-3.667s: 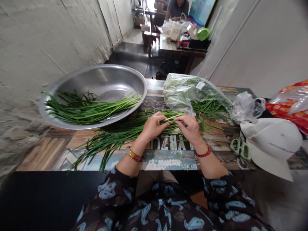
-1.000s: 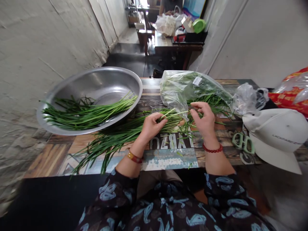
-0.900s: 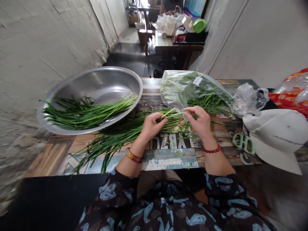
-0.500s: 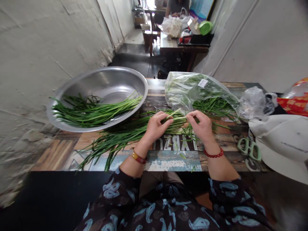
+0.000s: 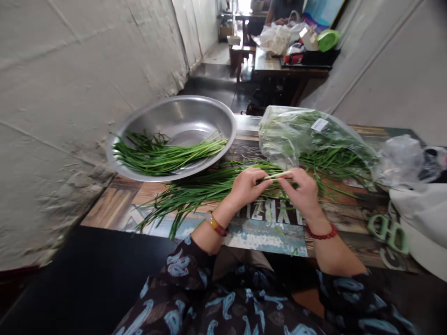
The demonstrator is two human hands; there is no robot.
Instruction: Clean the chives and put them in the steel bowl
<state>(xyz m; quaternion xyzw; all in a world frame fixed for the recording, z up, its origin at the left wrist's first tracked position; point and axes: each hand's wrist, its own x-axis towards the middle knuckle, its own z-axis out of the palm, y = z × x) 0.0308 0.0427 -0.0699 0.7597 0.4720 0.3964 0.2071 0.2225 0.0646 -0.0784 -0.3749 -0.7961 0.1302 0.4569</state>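
Observation:
Between my two hands a few pale stalk ends (image 5: 275, 176) are pinched. My left hand (image 5: 247, 186) closes on them from one side, thumb against fingers. My right hand (image 5: 301, 188) grips the other end with its fingertips. Beneath and left of my hands, a spread of long green stalks (image 5: 195, 190) lies on the patterned table (image 5: 108, 204). A wide metal basin (image 5: 181, 104) at the back left holds more green stalks (image 5: 167, 158). Behind my right hand lies a clear plastic bag (image 5: 279, 132) with greens inside and spilling from its opening.
Green-handled scissors (image 5: 388, 232) and a pale cap (image 5: 426, 223) are at the right, near a crumpled plastic bag (image 5: 401, 158). Small green scraps lie near the front edge. Farther back, another table (image 5: 261, 63) holds bags and boxes, with a person behind it.
The view has turned left, so the table and basin appear farther right. My hands have come closer together, and the pale stalks between them lie flatter.

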